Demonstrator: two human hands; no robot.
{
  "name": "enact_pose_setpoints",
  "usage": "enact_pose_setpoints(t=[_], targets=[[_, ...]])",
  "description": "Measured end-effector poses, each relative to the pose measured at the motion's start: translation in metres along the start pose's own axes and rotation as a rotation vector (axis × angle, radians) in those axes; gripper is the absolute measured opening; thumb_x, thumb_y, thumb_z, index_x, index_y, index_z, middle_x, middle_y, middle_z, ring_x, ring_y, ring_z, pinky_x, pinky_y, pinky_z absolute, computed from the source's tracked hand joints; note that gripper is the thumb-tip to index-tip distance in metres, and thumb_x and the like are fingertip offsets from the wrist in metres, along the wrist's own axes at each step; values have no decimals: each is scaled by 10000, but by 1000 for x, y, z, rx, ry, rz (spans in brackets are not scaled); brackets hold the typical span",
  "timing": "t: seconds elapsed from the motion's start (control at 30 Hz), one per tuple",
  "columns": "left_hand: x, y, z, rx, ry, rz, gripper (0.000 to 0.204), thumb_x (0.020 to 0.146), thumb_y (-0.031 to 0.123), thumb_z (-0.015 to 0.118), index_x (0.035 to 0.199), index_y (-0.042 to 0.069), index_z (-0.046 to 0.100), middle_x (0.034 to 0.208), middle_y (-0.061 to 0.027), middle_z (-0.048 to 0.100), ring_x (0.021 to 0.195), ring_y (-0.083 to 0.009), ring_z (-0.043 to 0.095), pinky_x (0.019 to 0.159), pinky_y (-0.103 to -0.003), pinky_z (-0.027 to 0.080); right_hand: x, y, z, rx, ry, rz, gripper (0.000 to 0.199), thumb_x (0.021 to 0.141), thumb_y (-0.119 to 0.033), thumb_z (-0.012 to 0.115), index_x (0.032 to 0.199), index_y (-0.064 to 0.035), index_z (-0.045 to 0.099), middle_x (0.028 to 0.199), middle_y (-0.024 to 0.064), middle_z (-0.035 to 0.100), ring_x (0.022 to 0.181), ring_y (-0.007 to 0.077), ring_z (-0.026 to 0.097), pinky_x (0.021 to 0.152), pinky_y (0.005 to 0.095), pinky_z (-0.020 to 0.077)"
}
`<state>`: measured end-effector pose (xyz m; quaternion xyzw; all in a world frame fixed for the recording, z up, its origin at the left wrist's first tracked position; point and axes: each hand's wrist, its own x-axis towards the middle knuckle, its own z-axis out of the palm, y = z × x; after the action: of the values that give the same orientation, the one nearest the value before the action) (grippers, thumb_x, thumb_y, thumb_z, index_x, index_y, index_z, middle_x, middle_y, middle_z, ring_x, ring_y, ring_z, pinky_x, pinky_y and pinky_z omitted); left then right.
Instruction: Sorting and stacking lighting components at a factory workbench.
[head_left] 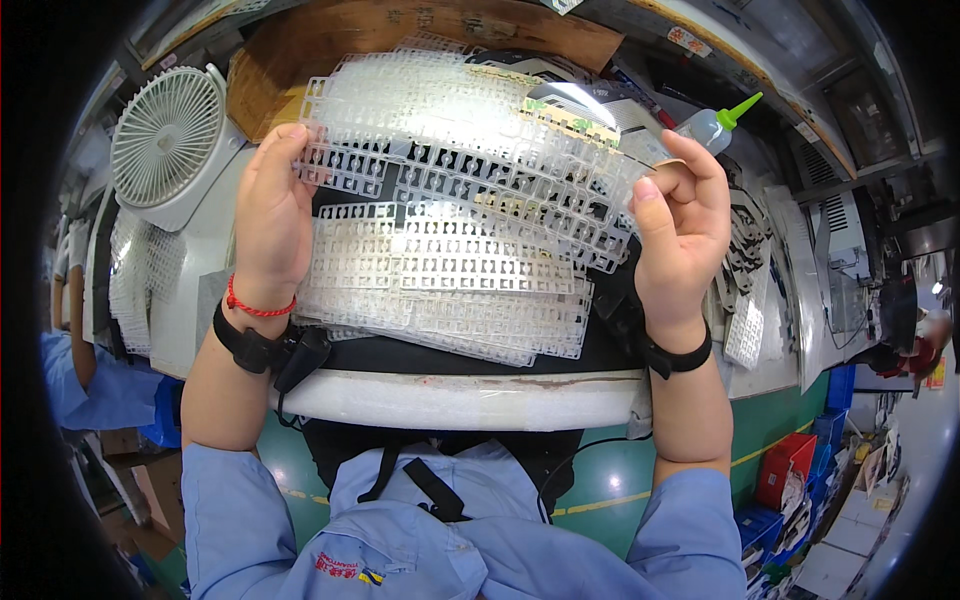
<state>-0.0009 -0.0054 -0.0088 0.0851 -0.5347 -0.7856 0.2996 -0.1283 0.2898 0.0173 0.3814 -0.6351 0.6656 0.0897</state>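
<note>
Two bare hands hold up a clear plastic sheet [470, 130], a wide translucent panel punched with rows of small rectangular cut-outs, above the workbench [460, 395]. The left hand [270, 215] pinches the sheet's left edge between thumb and fingers; the right hand [685, 225] grips the right edge the same way, fingers curled over the top. The sheet tilts slightly, its right end lower. Beneath it, a stack of similar clear sheets [450, 295] lies on the dark bench mat, fanned out unevenly. A small white desk fan [170, 140] stands to the left, just beside the left hand. A squeeze bottle with a green nozzle [718, 125] sits behind the right hand. Black wristbands circle both wrists, with a red cord on the left.
</note>
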Motion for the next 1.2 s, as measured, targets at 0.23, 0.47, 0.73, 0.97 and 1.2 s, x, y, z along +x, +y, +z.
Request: enact_pose_setpoints(t=[0.23,0.47,0.73,0.97,1.2], targets=[[-2,1,4,13,28,-21,152,963,191,521,985,60,596,975,-15,614,901,-101,550,847,-269,418,1,0,-2,38,-4,37,396,874,3,595,1253,32,484,764,0,563,720,43,490,691,188,381],[-1,0,-1,37,5,-29,157,961,200,528,1005,71,606,981,-7,609,914,-97,541,843,-263,411,4,2,-4,26,-2,-11,382,877,9,589,1246,33,491,767,-5,556,709,38,483,675,182,380],[-16,1,22,972,-510,45,414,910,156,592,1293,17,519,1301,-103,518,1208,-214,467,1036,-327,357,39,18,-58,15,577,95,231,878,-4,532,1106,23,551,765,-12,525,668,46,457,612,189,369],[-20,4,26,1222,-663,106,433,820,190,707,1198,15,584,1318,-145,514,1240,-294,461,1067,-370,344,46,26,-73,-5,738,130,231,886,-30,550,1109,25,532,871,19,523,763,79,480,702,221,405],[-14,3,28,1054,-606,146,222,778,72,716,969,-6,634,1078,-112,626,1023,-245,590,921,-327,444,36,8,-53,-377,710,-73,244,904,-52,580,1133,12,527,939,32,523,837,93,503,783,229,415]])
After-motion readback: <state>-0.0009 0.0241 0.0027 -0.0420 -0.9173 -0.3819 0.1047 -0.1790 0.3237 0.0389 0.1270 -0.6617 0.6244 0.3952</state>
